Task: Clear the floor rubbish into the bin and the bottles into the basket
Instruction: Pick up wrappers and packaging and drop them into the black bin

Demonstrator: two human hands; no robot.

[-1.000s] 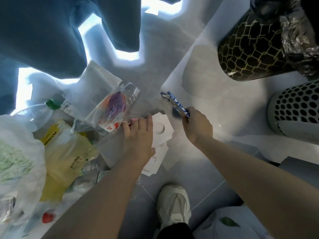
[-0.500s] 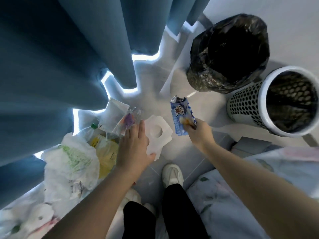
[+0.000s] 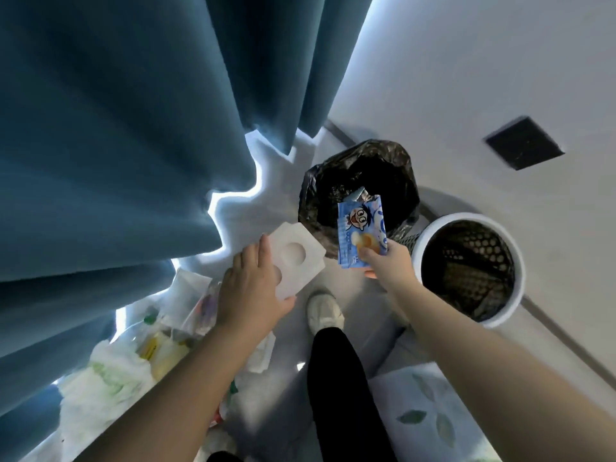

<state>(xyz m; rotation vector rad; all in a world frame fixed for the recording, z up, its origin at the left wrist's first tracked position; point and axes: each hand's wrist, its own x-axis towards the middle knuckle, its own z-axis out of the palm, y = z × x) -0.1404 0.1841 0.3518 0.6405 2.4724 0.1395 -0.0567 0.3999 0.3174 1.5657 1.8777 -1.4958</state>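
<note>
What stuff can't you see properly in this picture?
Head view only.
Inside the black bin: too dark to see.
The floor pile: blurred and jumbled together.
The white card: lower part covered by the left hand.
The blue wrapper: small print too tiny.

Your right hand (image 3: 390, 261) holds the wrapper (image 3: 361, 235) over the near edge of the bin (image 3: 310, 195). The bin stands on the floor (image 3: 283, 388), close to the wall. The basket (image 3: 466, 219) stands just to the right of the bin. Your left hand (image 3: 253, 288) holds the card piece (image 3: 296, 258) left of the wrapper, just beside the bin. The rubbish pile (image 3: 110, 378) lies on the floor left of your shoe (image 3: 325, 310), at the foot of the curtain (image 3: 133, 128).
</note>
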